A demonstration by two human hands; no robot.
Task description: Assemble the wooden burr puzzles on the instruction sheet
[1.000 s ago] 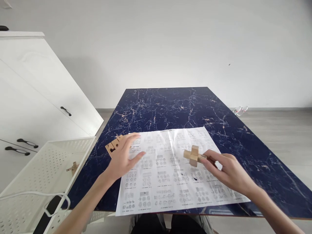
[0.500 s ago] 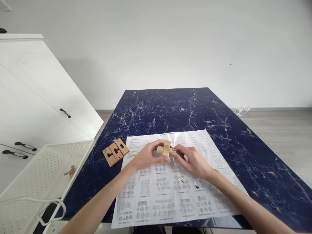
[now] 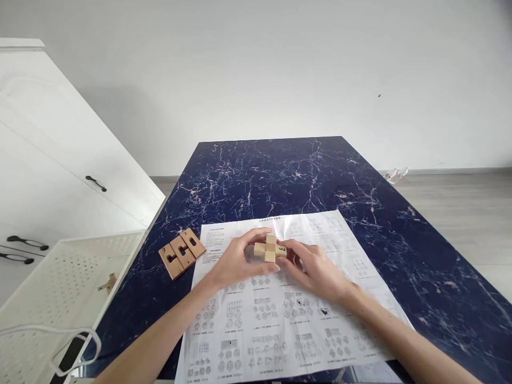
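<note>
A small wooden cross-shaped puzzle (image 3: pixel 270 248) with a "3" written on one arm is held just above a white instruction sheet (image 3: pixel 280 314). My left hand (image 3: pixel 236 260) grips it from the left with curled fingers. My right hand (image 3: pixel 314 269) grips it from the right, fingers closed on that numbered arm. Left of the sheet, three flat notched wooden pieces (image 3: pixel 182 252) lie side by side on the dark blue marble table (image 3: pixel 288 170), marked with handwritten numbers.
A white perforated basket (image 3: pixel 60 288) stands left of the table, with a small wooden piece (image 3: pixel 106 283) inside and a white cable (image 3: pixel 52 336) over its front. White cabinets with black handles (image 3: pixel 96 183) lie behind it. Clear bottles (image 3: pixel 395 174) rest on the floor far right.
My right hand carried the wooden cross from the right side of the sheet to its middle. My left hand left the flat pieces and closed on the cross too.
</note>
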